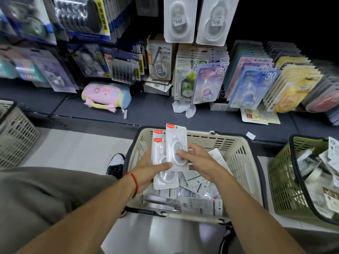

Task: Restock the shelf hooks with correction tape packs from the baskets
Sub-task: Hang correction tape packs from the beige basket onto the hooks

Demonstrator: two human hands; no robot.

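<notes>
The left hand (pixel 148 166) grips a small stack of white correction tape packs (pixel 165 162), thumb curled across their fronts; the packs stand with their long axis running away from the person, red-labelled hang ends pointing toward the shelf (pixel 146 110). The right hand (pixel 198 162) pinches the top pack (pixel 177 145), which sits a little higher than the rest. Both hands hover over the beige basket (pixel 238 158), where more packs (pixel 198 191) lie jumbled flat. A green basket (pixel 286 180) with packs stands just to the right, and a grey crate (pixel 16 136) to the left. Above, two matching packs (pixel 196 19) hang on hooks, with open floor (pixel 77 145) left of the basket.
</notes>
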